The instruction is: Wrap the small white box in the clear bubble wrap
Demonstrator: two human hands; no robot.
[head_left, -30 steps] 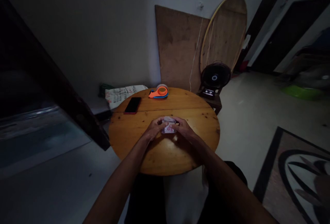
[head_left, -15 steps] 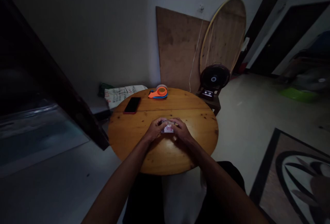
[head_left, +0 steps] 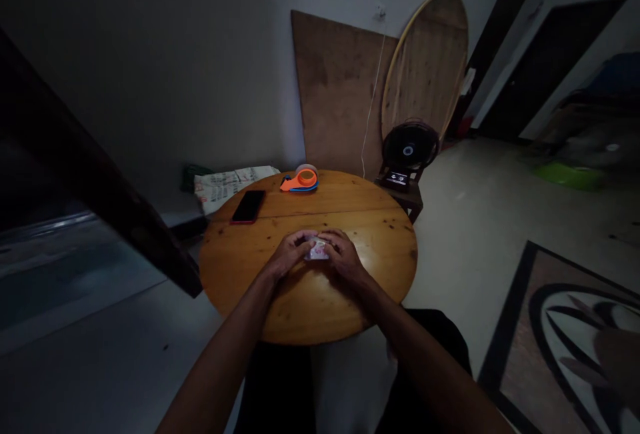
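Since a second ago, the left hand (head_left: 290,252) and right hand (head_left: 343,255) have closed over the far end of a small pale packet (head_left: 317,249), covering the part that showed beyond the thumbs. Both hands grip it, thumbs on its pink-printed face and fingers curled around its far side. It sits at the middle of the round wooden table (head_left: 370,207), though in this dim light I can't tell whether it rests on the wood or just above.

Between the hands and the wall stand an orange-and-blue tape dispenser (head_left: 293,184), near the far edge, and a dark phone (head_left: 249,207) lying flat to its left. Behind the phone, a printed sack (head_left: 230,184) lies past the rim. To the right, a black fan (head_left: 410,147) blocks the foot of a leaning round panel (head_left: 427,61), beside a brown board (head_left: 335,81).
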